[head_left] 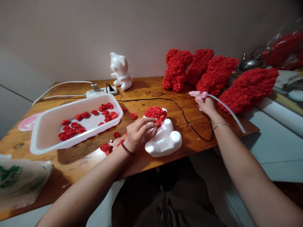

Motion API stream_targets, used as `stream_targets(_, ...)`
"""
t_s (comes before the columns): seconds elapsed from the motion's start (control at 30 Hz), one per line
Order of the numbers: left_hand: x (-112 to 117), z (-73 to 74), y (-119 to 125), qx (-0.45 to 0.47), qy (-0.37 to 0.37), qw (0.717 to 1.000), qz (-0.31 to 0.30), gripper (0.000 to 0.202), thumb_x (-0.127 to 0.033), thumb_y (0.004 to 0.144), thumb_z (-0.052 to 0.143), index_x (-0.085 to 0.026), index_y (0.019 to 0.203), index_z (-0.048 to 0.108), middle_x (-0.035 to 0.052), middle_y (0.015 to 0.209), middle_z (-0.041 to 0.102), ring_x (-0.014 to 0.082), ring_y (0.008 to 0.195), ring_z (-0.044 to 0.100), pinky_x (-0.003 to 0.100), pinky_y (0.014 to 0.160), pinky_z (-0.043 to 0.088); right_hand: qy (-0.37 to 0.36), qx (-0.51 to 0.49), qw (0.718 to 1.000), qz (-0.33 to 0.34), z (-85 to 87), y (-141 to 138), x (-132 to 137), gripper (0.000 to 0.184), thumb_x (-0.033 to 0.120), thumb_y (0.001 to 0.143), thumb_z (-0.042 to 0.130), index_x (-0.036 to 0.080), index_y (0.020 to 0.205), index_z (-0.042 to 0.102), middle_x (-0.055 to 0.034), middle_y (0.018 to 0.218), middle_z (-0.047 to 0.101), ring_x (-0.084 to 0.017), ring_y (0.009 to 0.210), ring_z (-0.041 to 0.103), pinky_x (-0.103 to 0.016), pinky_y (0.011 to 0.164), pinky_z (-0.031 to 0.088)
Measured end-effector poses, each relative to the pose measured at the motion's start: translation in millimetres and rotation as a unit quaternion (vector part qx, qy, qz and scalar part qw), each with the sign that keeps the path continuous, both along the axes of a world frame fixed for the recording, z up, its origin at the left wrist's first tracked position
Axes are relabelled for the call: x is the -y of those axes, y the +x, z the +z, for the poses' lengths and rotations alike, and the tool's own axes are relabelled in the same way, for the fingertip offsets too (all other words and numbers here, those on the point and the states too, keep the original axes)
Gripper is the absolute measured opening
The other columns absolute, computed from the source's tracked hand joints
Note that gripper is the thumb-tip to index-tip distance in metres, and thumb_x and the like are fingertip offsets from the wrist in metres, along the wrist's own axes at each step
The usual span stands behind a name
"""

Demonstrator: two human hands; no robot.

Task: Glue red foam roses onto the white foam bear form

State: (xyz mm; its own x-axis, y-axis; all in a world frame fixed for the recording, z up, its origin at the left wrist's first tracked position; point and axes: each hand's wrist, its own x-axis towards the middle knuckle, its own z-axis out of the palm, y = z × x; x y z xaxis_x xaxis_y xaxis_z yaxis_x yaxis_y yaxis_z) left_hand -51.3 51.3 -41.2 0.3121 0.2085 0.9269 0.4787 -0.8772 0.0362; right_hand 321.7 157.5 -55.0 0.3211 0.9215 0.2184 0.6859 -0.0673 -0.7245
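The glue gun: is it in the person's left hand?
No, the pink glue gun is in the right hand.

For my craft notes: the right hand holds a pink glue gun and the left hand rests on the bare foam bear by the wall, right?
No: the left hand rests on the foam bear with roses on top, not the bare bear by the wall, as the head view shows. The right hand holds the pink glue gun.

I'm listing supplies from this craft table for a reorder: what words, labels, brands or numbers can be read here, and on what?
Nothing can be read: the green print on the plastic bag is too blurred, and any markings on the power strip or the pink glue gun are too small to make out.
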Motion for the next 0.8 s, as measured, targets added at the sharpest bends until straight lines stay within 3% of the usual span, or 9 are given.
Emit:
stream_targets(0.1,1,-3.0,4,0.069,-0.043,0.997,-0.005,0.025,-0.014,0.085,0.073,-0.024,0.105,0.062,0.0061,0.101,0.077,0.0168,0.091,0.075,0.029,0.077,0.062,0.051,-0.044,0.998,-0.02,17.0,-4,7,0.039,0.046,0.088,0.06,0.01,0.098,0.07,-0.0131,0.078,0.072,-0.016,0.054,0.06,-0.027,0.049,0.047)
stream_targets(0.17,2,-5.0,7,0.123,-0.094,0.988,-0.005,0.022,-0.015,0.087,0.071,-0.023,0.106,0.063,0.0064,0.102,0.076,0.0174,0.095,0.074,0.028,0.075,0.062,0.107,-0.071,0.991,0.023,32.8,-10,19,0.04,0.049,0.089,0.059,0.013,0.103,0.07,-0.0135,0.092,0.075,-0.014,0.054,0.059,-0.026,0.047,0.044)
stream_targets(0.23,4,-6.1,11,0.175,-0.146,0.973,0.012,0.018,-0.02,0.09,0.07,-0.022,0.107,0.065,0.0064,0.103,0.076,0.0158,0.091,0.074,0.024,0.068,0.061,0.142,-0.084,0.985,0.055,50.4,-20,37,0.041,0.054,0.089,0.06,0.016,0.102,0.069,-0.0109,0.09,0.074,-0.012,0.052,0.055,-0.026,0.046,0.042)
stream_targets(0.33,7,-4.9,14,0.231,-0.214,0.948,0.042,0.029,-0.03,0.091,0.072,-0.02,0.118,0.066,0.007,0.104,0.076,0.0135,0.082,0.074,0.022,0.062,0.058,0.163,-0.105,0.976,0.103,75.7,-39,71,0.039,0.057,0.089,0.062,0.02,0.096,0.069,-0.0035,0.069,0.066,-0.01,0.048,0.048,-0.026,0.045,0.038)
stream_targets(0.47,7,-0.2,16,0.271,-0.29,0.917,0.029,0.041,-0.04,0.091,0.071,-0.022,0.128,0.068,0.008,0.107,0.078,0.0169,0.09,0.076,0.025,0.07,0.061,0.143,-0.154,0.965,0.156,99.1,-65,112,0.039,0.062,0.086,0.067,0.024,0.093,0.067,-0.0031,0.079,0.069,-0.009,0.048,0.047,-0.026,0.043,0.036)
stream_targets(0.6,8,4.2,17,0.322,-0.372,0.87,-0.029,0.039,-0.048,0.089,0.072,-0.021,0.116,0.076,0.0091,0.111,0.079,0.0215,0.101,0.076,0.032,0.086,0.063,0.099,-0.121,0.967,0.199,101.8,-87,135,0.043,0.068,0.084,0.066,0.025,0.085,0.067,-0.0019,0.069,0.064,-0.012,0.051,0.051,-0.029,0.048,0.043)
stream_targets(0.8,7,7.7,16,0.373,-0.455,0.801,-0.108,0.041,-0.055,0.083,0.077,-0.021,0.106,0.08,0.0089,0.109,0.08,0.0234,0.103,0.075,0.035,0.092,0.062,0.092,-0.011,0.975,0.203,82.4,-111,146,0.04,0.065,0.088,0.063,0.026,0.08,0.068,-0.004,0.066,0.062,-0.022,0.067,0.062,-0.037,0.065,0.053)
